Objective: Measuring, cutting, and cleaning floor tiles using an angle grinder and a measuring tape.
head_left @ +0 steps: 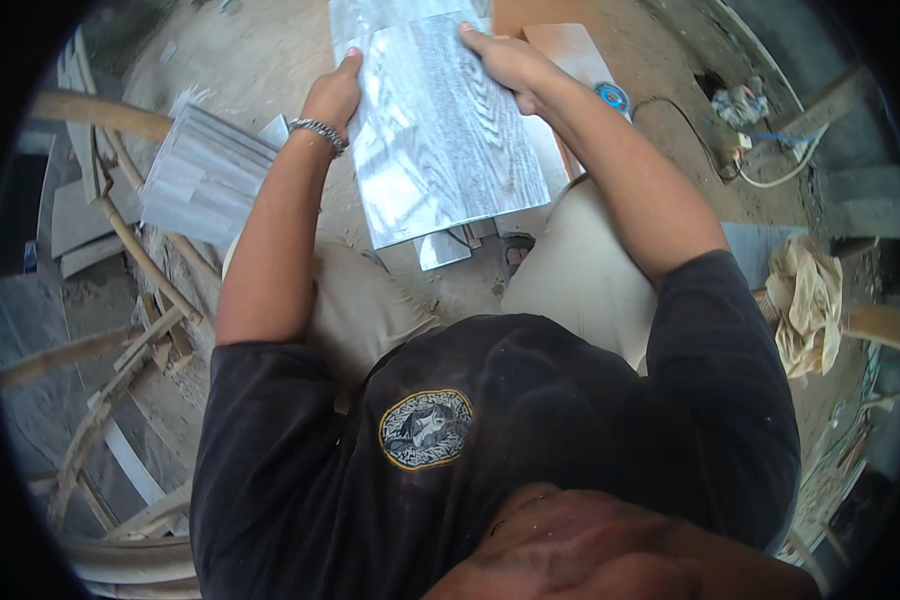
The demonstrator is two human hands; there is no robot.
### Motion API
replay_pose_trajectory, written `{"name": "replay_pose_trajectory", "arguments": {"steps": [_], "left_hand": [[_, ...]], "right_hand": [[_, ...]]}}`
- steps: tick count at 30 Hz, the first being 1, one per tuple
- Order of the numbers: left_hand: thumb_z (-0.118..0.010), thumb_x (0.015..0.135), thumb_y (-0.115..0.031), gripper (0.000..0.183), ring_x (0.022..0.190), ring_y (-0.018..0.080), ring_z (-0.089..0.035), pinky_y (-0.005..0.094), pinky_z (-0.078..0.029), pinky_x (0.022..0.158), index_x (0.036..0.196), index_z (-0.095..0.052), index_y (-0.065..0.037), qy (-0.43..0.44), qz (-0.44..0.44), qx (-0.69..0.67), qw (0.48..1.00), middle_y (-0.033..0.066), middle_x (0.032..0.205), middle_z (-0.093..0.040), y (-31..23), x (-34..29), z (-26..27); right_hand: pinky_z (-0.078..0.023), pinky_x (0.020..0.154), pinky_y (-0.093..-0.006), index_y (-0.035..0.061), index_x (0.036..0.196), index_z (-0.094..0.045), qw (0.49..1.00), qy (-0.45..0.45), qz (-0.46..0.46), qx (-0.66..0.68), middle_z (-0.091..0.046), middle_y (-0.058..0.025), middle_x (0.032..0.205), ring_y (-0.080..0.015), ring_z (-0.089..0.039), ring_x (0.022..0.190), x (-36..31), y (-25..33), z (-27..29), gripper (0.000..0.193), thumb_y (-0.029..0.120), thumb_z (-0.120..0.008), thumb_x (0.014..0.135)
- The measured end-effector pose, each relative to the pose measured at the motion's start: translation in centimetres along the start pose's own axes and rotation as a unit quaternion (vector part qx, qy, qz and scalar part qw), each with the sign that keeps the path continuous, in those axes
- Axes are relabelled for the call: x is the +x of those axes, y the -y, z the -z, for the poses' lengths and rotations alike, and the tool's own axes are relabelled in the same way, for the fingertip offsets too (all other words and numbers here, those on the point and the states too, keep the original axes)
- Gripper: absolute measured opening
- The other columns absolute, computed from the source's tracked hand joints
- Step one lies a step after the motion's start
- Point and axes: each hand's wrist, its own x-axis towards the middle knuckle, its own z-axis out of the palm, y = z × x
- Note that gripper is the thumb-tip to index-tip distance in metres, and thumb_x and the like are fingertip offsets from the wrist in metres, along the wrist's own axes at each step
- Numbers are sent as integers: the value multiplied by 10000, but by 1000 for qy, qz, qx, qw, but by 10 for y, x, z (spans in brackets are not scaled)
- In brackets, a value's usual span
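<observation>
In front of me I hold a large grey wood-grain tile (440, 130) with a glossy surface, tilted above my knees. My left hand (338, 92) is closed on its left edge with the thumb along the top face. At the far right part of the tile, my right hand (510, 66) grips it, thumb on the upper face. The fingers beneath the tile are hidden. The tile's far end runs out of the top of the picture. Small light offcuts (442, 250) show below its near edge.
A stack of similar grey planks (205, 175) lies to the left, beside wooden poles (145, 245). At the right are a pale board (568, 50), a blue round disc (611, 96), a dark cable (685, 125) and a crumpled beige cloth (810, 305).
</observation>
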Motion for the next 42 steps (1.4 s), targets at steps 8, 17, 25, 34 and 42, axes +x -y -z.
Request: {"name": "replay_pose_trajectory", "arguments": {"steps": [8, 17, 25, 34, 42], "left_hand": [[-557, 977, -571, 816, 951, 326, -717, 402, -547, 843, 1247, -575, 199, -15, -27, 109, 994, 284, 1116, -702, -5, 0, 4], [-555, 988, -537, 781, 1025, 384, -705, 403, -533, 872, 1067, -634, 236, -57, -104, 195, 974, 356, 1011, -704, -6, -5, 3], [-566, 980, -518, 759, 1001, 385, -711, 398, -535, 876, 1085, -635, 230, -57, -106, 254, 960, 353, 1008, -706, -17, -6, 29], [-575, 979, -508, 736, 983, 341, -720, 368, -540, 856, 1108, -647, 213, -70, -107, 216, 968, 309, 1037, -723, -30, -21, 38], [-590, 1000, -425, 628, 916, 271, -719, 361, -543, 801, 1094, -660, 192, -71, -199, 129, 969, 249, 996, -741, -35, -33, 37]], "right_hand": [[-553, 984, -415, -90, 1470, -422, 997, 29, 22, 66, -565, -309, 1386, -339, -662, 1165, -33, 13, -12, 792, 552, -523, 1017], [-502, 1057, -434, -110, 1501, -362, 997, 4, 82, 5, -498, -325, 1448, -338, -613, 1247, -25, 7, -13, 807, 526, -509, 1027], [-496, 1068, -407, -85, 1435, -459, 990, 30, 80, 111, -569, -276, 1377, -312, -608, 1250, -38, 15, -35, 709, 488, -538, 1025], [-543, 979, -412, -46, 1411, -491, 955, 121, 101, 250, -660, -186, 1265, -291, -672, 1101, -46, 23, -54, 567, 399, -372, 1081], [-417, 1112, -349, -78, 1427, -475, 956, 89, 212, 182, -554, -178, 1437, -249, -556, 1280, -40, 21, -59, 567, 369, -409, 1083]]}}
